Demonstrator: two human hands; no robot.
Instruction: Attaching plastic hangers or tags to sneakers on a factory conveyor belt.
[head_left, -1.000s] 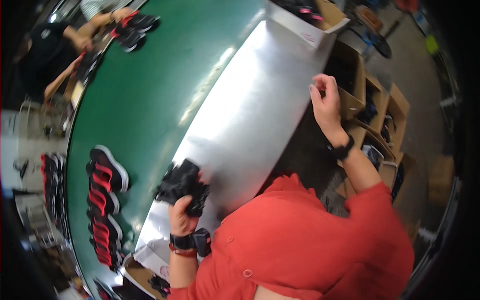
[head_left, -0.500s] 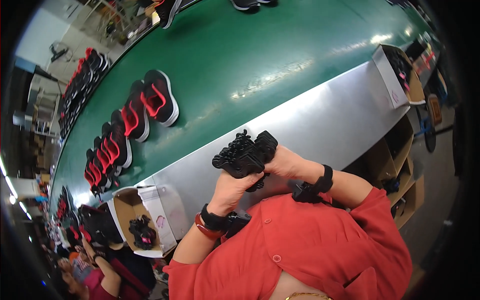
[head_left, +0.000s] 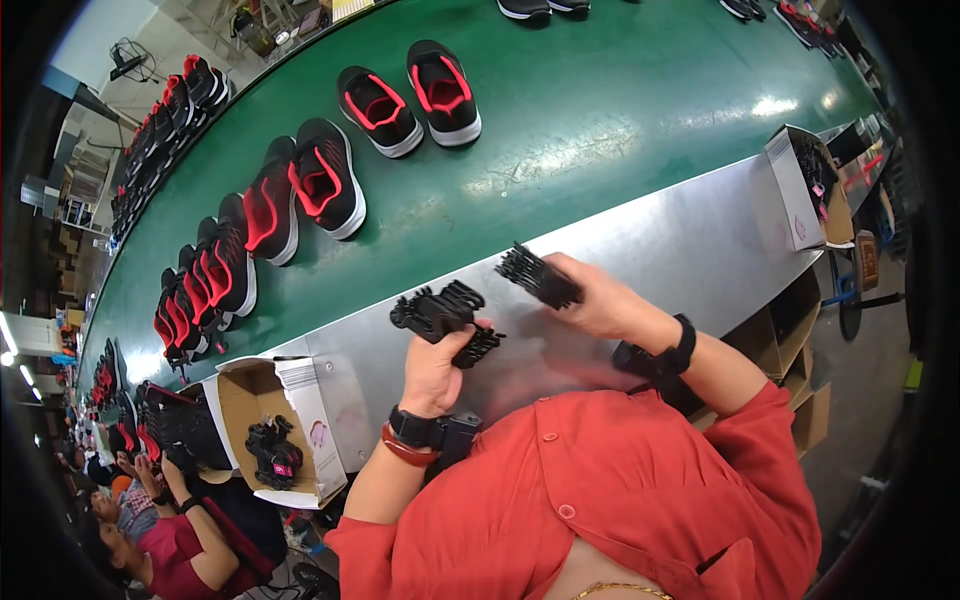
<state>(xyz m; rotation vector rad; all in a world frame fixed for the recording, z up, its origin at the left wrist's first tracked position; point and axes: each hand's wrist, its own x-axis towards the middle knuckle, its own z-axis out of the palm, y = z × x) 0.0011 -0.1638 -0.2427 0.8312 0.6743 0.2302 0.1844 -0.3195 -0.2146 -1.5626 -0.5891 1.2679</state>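
My left hand (head_left: 436,366) grips a stack of black plastic hangers (head_left: 440,315) over the metal ledge (head_left: 650,255). My right hand (head_left: 592,296) holds a smaller bunch of the same black hangers (head_left: 535,274), pulled apart to the right of the left stack. Both hands hover just above the ledge, in front of the green conveyor belt (head_left: 600,110). Each wrist wears a dark band.
Black shoes with red linings (head_left: 325,180) lie in a row along the belt. An open cardboard box (head_left: 300,420) with more black plastic pieces stands at the left on the ledge, another open box (head_left: 805,190) at the right. People sit at lower left.
A second ago my right hand was reaching to the boxes at the right; it has come in, met the left hand's stack, and now holds a separate bunch apart from it.
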